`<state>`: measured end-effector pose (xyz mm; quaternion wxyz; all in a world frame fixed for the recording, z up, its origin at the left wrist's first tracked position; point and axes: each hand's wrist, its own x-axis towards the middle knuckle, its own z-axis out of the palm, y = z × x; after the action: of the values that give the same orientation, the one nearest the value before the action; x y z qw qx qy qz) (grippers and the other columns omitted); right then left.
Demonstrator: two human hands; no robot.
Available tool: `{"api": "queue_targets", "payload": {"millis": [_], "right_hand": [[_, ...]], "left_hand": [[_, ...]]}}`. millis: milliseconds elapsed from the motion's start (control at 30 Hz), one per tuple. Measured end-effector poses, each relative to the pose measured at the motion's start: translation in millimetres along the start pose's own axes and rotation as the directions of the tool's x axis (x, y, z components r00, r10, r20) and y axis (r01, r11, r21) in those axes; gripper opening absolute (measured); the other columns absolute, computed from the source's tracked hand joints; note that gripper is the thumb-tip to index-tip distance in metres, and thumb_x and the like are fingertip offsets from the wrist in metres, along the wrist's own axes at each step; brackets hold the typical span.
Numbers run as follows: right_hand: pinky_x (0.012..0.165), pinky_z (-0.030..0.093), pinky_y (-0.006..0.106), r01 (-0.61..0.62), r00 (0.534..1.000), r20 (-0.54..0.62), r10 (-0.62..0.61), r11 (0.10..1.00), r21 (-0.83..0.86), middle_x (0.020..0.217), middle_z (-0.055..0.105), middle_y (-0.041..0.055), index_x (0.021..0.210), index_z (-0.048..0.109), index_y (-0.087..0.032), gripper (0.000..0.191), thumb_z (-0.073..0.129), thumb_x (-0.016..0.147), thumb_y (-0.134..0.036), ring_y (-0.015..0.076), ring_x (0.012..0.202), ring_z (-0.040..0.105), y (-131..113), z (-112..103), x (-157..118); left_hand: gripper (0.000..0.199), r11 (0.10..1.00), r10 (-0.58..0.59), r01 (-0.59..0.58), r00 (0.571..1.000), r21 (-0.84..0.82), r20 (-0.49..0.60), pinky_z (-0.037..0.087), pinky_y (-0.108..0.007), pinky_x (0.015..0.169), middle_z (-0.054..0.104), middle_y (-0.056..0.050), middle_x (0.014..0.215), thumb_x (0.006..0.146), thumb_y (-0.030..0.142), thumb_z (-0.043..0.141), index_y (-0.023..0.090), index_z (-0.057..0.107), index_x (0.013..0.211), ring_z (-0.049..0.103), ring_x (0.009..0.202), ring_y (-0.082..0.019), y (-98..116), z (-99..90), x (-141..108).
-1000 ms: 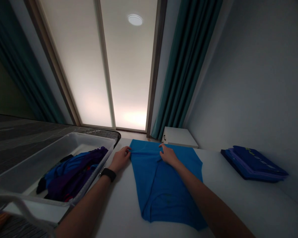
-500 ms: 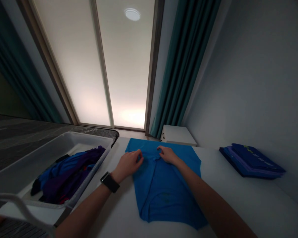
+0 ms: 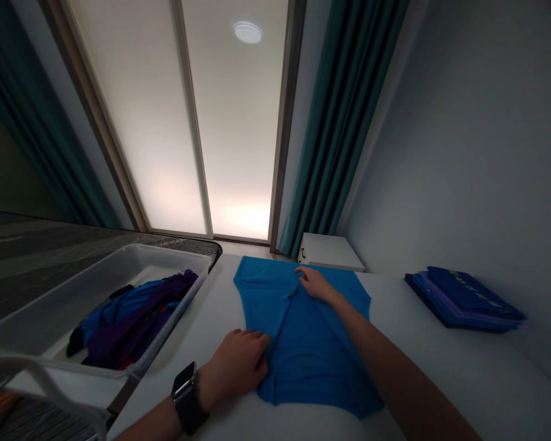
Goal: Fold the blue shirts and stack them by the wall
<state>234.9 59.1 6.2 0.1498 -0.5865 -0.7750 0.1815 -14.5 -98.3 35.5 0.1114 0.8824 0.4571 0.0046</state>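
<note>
A blue T-shirt (image 3: 303, 373) lies spread on the white table, with a loose fold running up its middle and a small faint print near its lower part. My left hand (image 3: 239, 364), with a black watch at the wrist, has its fingers curled on the shirt's lower left edge. Higher up, my right hand (image 3: 316, 284) rests on the upper middle of the shirt, its bent fingers closed at the top of the fold. The fingertips of both hands are partly hidden.
A translucent plastic tub (image 3: 165, 254) with crumpled blue and purple clothes (image 3: 128, 324) stands at the left. On the right lies a stack of folded blue and purple clothes (image 3: 468, 300). Beyond the table (image 3: 408, 367) are a white cabinet (image 3: 333, 250) and a teal curtain (image 3: 340, 141).
My left hand has come down from the shirt's upper left to its lower left edge. My right hand has shifted slightly to the right and stays on the upper part.
</note>
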Motion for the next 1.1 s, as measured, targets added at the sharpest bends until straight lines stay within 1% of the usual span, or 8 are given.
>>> {"api": "queue_targets", "payload": {"millis": [133,300,400,500,600,833,967,1100], "right_hand": [[0.068,0.040,0.025,-0.031,0.999,0.009,0.031,1.000,-0.007,0.099,0.066,0.0075,0.117,0.062,-0.017,0.030,0.044,0.092,-0.018,0.0172,0.083,0.060,7.9,-3.0,-4.4],[0.069,0.039,0.025,-0.061,0.998,0.013,0.061,0.998,-0.030,0.095,0.067,0.0072,0.111,0.064,-0.017,0.027,0.046,0.090,-0.017,0.0172,0.083,0.060,12.7,-6.0,-4.8],[0.069,0.039,0.025,-0.075,0.997,0.011,0.076,0.996,-0.049,0.095,0.067,0.0071,0.109,0.065,-0.017,0.026,0.045,0.091,-0.017,0.0170,0.083,0.060,13.3,-8.6,-2.5],[0.070,0.038,0.025,-0.089,0.996,0.011,0.090,0.993,-0.073,0.099,0.067,0.0074,0.105,0.066,-0.017,0.025,0.045,0.091,-0.018,0.0171,0.085,0.060,14.0,-10.5,-2.2],[0.070,0.037,0.025,-0.098,0.995,0.018,0.100,0.990,-0.105,0.103,0.067,0.0080,0.100,0.066,-0.017,0.021,0.047,0.091,-0.021,0.0180,0.089,0.060,13.4,-9.5,-5.0],[0.063,0.033,0.027,-0.078,0.993,0.070,0.090,0.984,-0.160,0.095,0.067,0.0071,0.092,0.062,-0.020,0.019,0.049,0.093,-0.034,0.0190,0.080,0.059,-8.7,6.7,-14.7],[0.061,0.030,0.027,-0.067,0.994,0.070,0.080,0.983,-0.173,0.089,0.066,0.0059,0.089,0.058,-0.020,0.010,0.050,0.091,-0.025,0.0183,0.076,0.057,-23.9,10.9,-16.4],[0.059,0.030,0.026,-0.076,0.996,0.034,0.082,0.985,-0.154,0.089,0.064,0.0051,0.096,0.055,-0.020,0.009,0.047,0.092,-0.020,0.0171,0.075,0.056,-26.7,5.0,-14.4]], "left_hand": [[0.007,1.000,-0.028,0.028,1.000,0.009,0.008,0.044,-0.036,0.073,0.066,-0.003,0.083,0.077,0.020,0.045,0.023,0.050,0.079,0.063,0.076,-0.022,-5.9,-5.6,-14.5],[0.008,0.999,-0.039,0.038,0.999,0.016,0.026,0.042,-0.038,0.078,0.066,-0.003,0.084,0.075,0.019,0.047,0.023,0.052,0.079,0.063,0.081,-0.022,-16.3,-1.9,-31.5],[0.006,0.997,-0.070,0.070,0.998,0.014,0.005,0.041,-0.040,0.080,0.066,-0.003,0.084,0.081,0.025,0.047,0.023,0.053,0.081,0.063,0.082,-0.023,-16.3,-1.9,-31.0],[0.015,0.994,-0.107,0.107,0.994,-0.004,-0.039,0.042,-0.040,0.079,0.067,-0.005,0.088,0.086,0.036,0.047,0.022,0.054,0.089,0.062,0.083,-0.024,-12.5,-4.5,-24.8],[0.013,0.996,-0.088,0.088,0.996,-0.006,-0.029,0.042,-0.040,0.079,0.067,-0.005,0.090,0.086,0.033,0.048,0.022,0.053,0.090,0.063,0.085,-0.025,-10.9,-4.7,-19.7],[0.008,1.000,-0.019,0.019,1.000,0.004,0.017,0.043,-0.038,0.077,0.067,-0.003,0.088,0.085,0.022,0.044,0.023,0.052,0.087,0.064,0.082,-0.023,-18.1,2.5,-18.4],[0.006,1.000,-0.026,0.026,1.000,-0.003,-0.006,0.043,-0.038,0.077,0.067,-0.003,0.089,0.085,0.024,0.046,0.023,0.051,0.088,0.064,0.083,-0.024,-19.2,4.6,-19.4],[0.007,0.999,-0.026,0.026,1.000,0.022,-0.009,0.043,-0.037,0.075,0.067,-0.003,0.087,0.083,0.021,0.045,0.023,0.050,0.088,0.064,0.082,-0.024,-19.8,6.7,-20.9]]}}
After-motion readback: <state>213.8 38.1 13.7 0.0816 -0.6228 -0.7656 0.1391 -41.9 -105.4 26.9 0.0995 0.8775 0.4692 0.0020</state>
